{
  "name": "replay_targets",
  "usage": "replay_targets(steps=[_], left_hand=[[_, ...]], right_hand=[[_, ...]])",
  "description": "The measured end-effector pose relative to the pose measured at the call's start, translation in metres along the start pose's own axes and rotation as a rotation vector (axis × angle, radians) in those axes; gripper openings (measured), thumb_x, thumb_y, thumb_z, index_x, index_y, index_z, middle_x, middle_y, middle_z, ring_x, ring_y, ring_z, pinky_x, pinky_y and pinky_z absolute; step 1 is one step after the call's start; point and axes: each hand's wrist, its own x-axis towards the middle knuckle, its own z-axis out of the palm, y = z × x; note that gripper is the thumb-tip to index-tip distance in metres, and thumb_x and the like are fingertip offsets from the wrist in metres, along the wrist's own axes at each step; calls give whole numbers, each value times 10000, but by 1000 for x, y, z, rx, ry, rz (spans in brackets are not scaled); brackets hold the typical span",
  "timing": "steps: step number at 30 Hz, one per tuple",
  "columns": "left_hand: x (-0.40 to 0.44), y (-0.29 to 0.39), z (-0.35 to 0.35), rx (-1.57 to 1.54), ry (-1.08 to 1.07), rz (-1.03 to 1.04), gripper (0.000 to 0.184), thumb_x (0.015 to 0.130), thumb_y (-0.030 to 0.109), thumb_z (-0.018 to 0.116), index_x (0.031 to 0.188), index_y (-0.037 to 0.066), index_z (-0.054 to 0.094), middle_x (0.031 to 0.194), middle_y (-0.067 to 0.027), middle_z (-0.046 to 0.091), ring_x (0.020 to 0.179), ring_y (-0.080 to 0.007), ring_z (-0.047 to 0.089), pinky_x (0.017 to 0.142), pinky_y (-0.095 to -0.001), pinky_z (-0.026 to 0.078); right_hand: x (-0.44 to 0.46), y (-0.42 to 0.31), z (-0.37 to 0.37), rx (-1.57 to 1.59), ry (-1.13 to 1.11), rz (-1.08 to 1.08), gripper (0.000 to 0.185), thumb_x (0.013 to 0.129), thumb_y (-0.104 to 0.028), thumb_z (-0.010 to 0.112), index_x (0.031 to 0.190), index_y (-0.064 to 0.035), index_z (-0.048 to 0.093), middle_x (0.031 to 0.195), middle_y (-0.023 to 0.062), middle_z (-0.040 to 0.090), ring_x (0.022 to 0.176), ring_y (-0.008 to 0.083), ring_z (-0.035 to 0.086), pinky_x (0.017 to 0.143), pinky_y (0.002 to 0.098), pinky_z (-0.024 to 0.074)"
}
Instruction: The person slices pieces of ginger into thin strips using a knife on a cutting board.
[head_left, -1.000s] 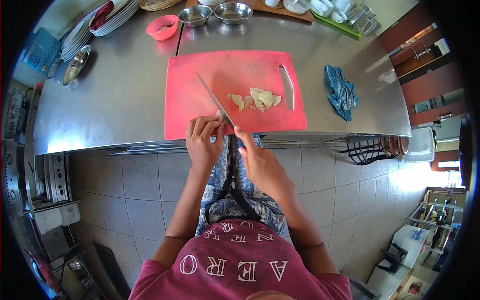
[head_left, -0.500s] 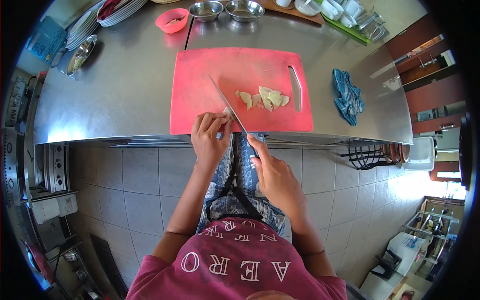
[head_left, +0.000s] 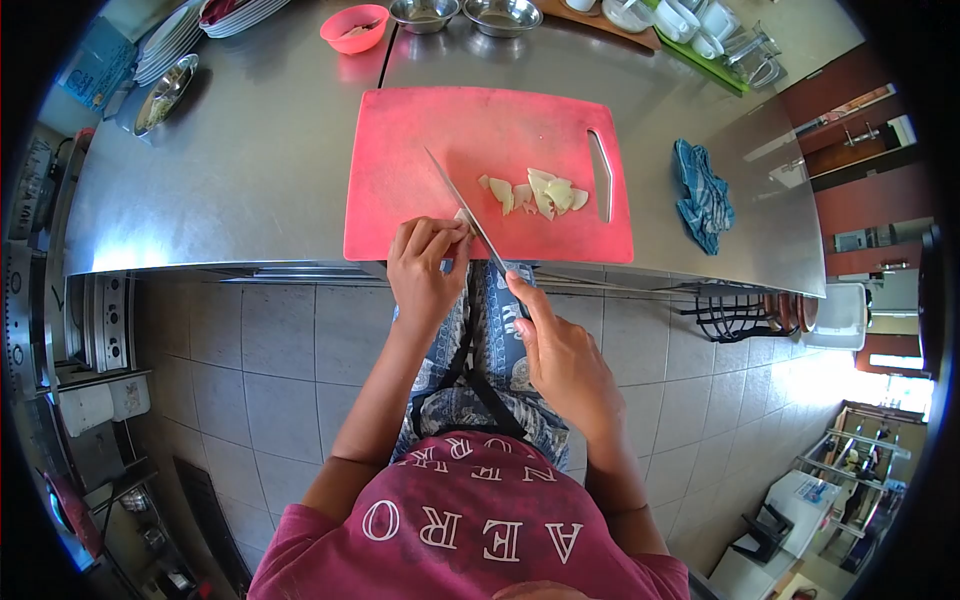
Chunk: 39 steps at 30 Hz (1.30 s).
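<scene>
On the red cutting board (head_left: 400,130), my left hand (head_left: 428,265) is at the near edge with its fingertips pinched on a small pale piece of food (head_left: 461,215). My right hand (head_left: 568,365) grips a kitchen knife (head_left: 460,200) by its dark handle, mostly covered by my fingers. The blade slants up and left across the board, right beside the pale piece and my left fingertips. To the right of the blade lie several thin, pale cut slices (head_left: 545,192), whose kind I cannot make out.
A pink bowl (head_left: 350,42) and two metal bowls (head_left: 502,16) stand behind the board on the steel counter (head_left: 250,180). A blue cloth (head_left: 704,195) lies to the right. At the left are a metal dish (head_left: 165,97) and stacked plates (head_left: 165,45).
The whole view has shifted slightly, with the board appearing a little farther right and higher. Both hands keep nearly the same pose, and the knife stays beside the pale piece.
</scene>
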Motion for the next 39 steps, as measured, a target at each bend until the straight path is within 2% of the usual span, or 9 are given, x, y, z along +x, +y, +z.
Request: replay_targets(steps=[4, 7, 10, 13, 16, 19, 27, 31, 39], left_hand=[[0, 0, 0, 6, -5, 12, 116, 696, 9, 745, 789, 55, 694, 852, -26, 669, 841, -231, 606, 739, -343, 497], [-1, -2, 1, 26, 12, 35, 125, 695, 23, 749, 798, 65, 693, 840, -19, 654, 834, -223, 604, 729, -340, 492], [-3, -3, 4, 39, 28, 51, 134, 699, 54, 753, 814, 80, 691, 827, -2, 627, 818, -209, 597, 707, -335, 483], [-1, -2, 2, 20, 24, 32, 130, 693, 43, 755, 799, 74, 686, 821, -13, 629, 803, -216, 604, 696, -332, 488], [0, -1, -2, -7, 10, 8, 128, 684, 18, 759, 774, 66, 681, 809, -28, 639, 792, -221, 614, 677, -328, 498], [-1, 0, -1, 3, 16, 4, 126, 685, 26, 759, 766, 67, 672, 804, -28, 636, 774, -222, 608, 671, -332, 491], [-2, -2, 0, 23, 6, 12, 134, 678, 30, 754, 767, 73, 662, 812, -16, 635, 767, -216, 596, 669, -336, 485], [-3, -4, 2, 21, 31, 36, 142, 682, 74, 752, 777, 85, 648, 803, 4, 588, 765, -204, 573, 662, -335, 467], [-4, -5, 4, 16, 31, 22, 144, 674, 73, 753, 780, 83, 657, 799, 1, 592, 774, -203, 581, 664, -337, 474]], right_hand=[[5, 0, -8, 42, -61, 37, 387, 999, -146, 427, 1380, -117, 369, 862, 261, 642, 800, 442, 623, 648, 538, 443], [9, 12, 9, 17, 60, -77, 426, 990, -186, 456, 1400, -136, 348, 717, 228, 625, 687, 445, 627, 588, 542, 477], [26, 9, 20, 0, 56, -51, 380, 993, -131, 430, 1366, -102, 371, 839, 262, 632, 772, 445, 613, 650, 557, 440], [36, 12, 28, 1, 96, -90, 437, 990, -177, 463, 1408, -148, 339, 716, 245, 620, 706, 438, 628, 610, 547, 464], [35, 12, 11, 151, 60, -79, 444, 994, -175, 455, 1420, -157, 334, 728, 241, 619, 714, 435, 623, 628, 544, 453], [28, 11, 8, 150, 88, -131, 439, 997, -170, 447, 1422, -159, 338, 739, 239, 620, 728, 432, 619, 634, 535, 445], [16, 0, 1, 124, 73, -88, 417, 1001, -165, 440, 1409, -138, 361, 814, 237, 639, 757, 430, 624, 635, 529, 451], [16, -1, 1, 110, 37, -56, 412, 1000, -169, 442, 1404, -134, 368, 850, 243, 646, 780, 430, 629, 638, 528, 459], [23, 1, 9, 14, 49, -65, 403, 999, -166, 434, 1392, -133, 348, 850, 236, 655, 766, 428, 638, 651, 534, 479]])
